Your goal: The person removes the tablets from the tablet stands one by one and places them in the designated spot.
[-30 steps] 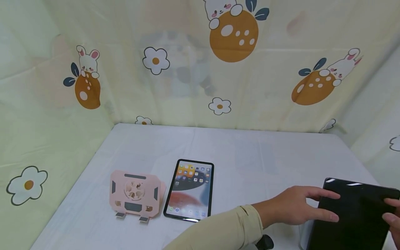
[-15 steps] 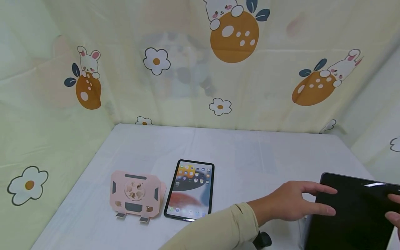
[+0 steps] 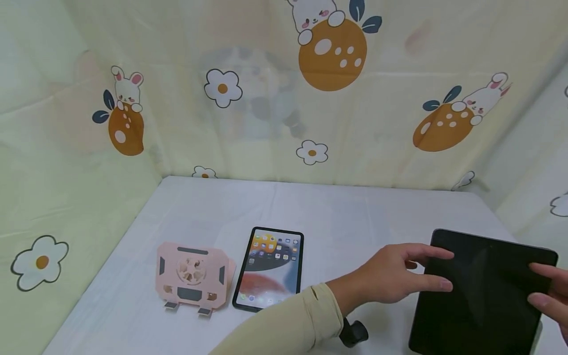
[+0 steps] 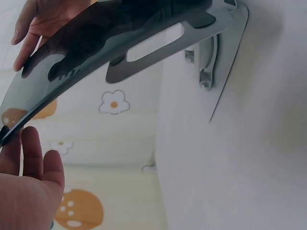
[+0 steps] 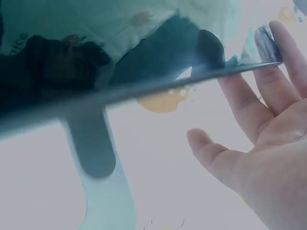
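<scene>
A black tablet (image 3: 479, 296) with a dark glossy screen leans at the right of the table in the head view. Behind it, a grey metal stand (image 4: 148, 57) with a slotted plate and a hinged base shows in the left wrist view. My left hand (image 3: 390, 276) reaches across to the tablet's left edge, with thumb and index finger over the front and other fingers behind. At the opposite edge, my right hand (image 3: 552, 296) holds the tablet the same way, partly cut off by the frame. In the right wrist view, fingers (image 5: 244, 105) touch the tablet's rim.
A second tablet (image 3: 268, 271) lies flat with its screen lit, partly behind my left sleeve (image 3: 284, 325). Left of it stands a pink folding stand (image 3: 191, 276) with grey pads. Patterned curtains (image 3: 262, 123) enclose the white table (image 3: 337, 217). A black device (image 3: 353, 334) sits under my left wrist.
Both hands have shifted left and somewhat farther back with the black tablet, so its top right corner now shows. The lit tablet and pink stand have stayed put.
</scene>
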The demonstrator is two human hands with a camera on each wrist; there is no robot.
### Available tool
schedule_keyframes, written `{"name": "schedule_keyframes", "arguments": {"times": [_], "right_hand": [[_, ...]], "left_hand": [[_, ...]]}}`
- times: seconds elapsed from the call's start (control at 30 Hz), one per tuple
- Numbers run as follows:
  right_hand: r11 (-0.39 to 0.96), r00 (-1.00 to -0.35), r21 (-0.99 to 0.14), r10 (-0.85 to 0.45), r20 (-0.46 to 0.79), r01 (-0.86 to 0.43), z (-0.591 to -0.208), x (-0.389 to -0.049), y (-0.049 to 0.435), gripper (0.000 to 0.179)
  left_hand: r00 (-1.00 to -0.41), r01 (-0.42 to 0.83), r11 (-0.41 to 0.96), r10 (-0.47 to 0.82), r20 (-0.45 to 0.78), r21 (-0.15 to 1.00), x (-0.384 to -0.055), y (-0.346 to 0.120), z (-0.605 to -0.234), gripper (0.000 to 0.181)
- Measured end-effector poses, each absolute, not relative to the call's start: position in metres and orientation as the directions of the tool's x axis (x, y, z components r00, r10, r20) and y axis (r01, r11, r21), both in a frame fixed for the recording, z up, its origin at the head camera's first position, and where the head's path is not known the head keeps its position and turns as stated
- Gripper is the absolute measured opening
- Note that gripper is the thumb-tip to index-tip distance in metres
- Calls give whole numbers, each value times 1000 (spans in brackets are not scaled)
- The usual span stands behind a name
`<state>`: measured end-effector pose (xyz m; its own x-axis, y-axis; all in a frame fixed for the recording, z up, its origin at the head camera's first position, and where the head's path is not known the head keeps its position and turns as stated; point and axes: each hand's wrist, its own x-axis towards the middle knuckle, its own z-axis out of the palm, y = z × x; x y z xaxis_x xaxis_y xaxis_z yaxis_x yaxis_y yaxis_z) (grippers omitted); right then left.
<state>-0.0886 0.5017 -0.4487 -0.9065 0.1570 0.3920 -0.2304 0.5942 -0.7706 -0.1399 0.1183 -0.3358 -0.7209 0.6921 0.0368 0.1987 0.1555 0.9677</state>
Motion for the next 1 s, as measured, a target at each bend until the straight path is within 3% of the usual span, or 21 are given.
{"name": "schedule_keyframes", "arguments": {"times": [0.17, 0.33, 0.47, 0.57, 0.8, 1.0], "right_hand": [[368, -921, -878, 117, 371, -307, -426, -92, 473, 60], [317, -927, -892, 88, 365, -322, -412, -95, 448, 65], [160, -920, -910, 33, 391, -382, -390, -94, 412, 69], [114, -916, -910, 2, 402, -399, -376, -92, 388, 68], [163, -945, -934, 29, 327, -318, -351, -89, 349, 62], [563, -970, -822, 136, 200, -90, -341, -94, 329, 59]], "left_hand": [[-721, 213, 146, 691, 55, 966, -141, 103, -329, 42], [-731, 254, 143, 676, 93, 956, -144, 89, -324, 43], [-748, 268, 148, 655, 108, 952, -148, 77, -324, 42], [-759, 270, 150, 641, 115, 951, -150, 69, -324, 42], [-791, 264, 150, 599, 124, 953, -156, 54, -327, 42], [-814, 260, 148, 565, 134, 954, -162, 45, -329, 43]]}}
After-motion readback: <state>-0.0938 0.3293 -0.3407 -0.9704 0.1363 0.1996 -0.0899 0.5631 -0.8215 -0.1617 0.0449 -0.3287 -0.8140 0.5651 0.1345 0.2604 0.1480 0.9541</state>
